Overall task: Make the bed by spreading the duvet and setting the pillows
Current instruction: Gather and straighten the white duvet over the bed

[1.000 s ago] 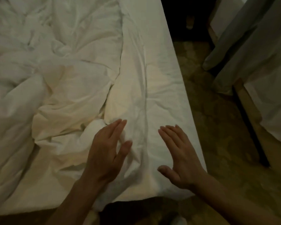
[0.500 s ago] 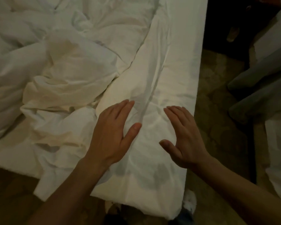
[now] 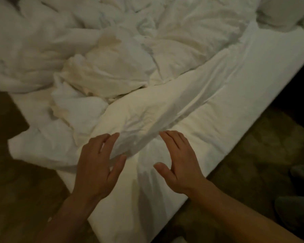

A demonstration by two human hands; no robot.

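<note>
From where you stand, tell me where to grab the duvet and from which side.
Pinch the duvet at its folded edge ridge between the left hand and right hand, coming from the near corner. That raised fold lies closest; probably the easiest place to pull it flat.

— What does the person wear on the arms?

— Nothing that shows. Both forearms are bare from the near edge of the view up to the wrists, with no sleeve or cuff in sight.

— Anything on the left hand [image 3: 96,165]?

— No ring, no watch, no band, no glove. The fingers are slim and long.

— And the right hand [image 3: 181,165]?

— The same: bare, with short plain nails, the thumbnail showing unpainted.
</note>
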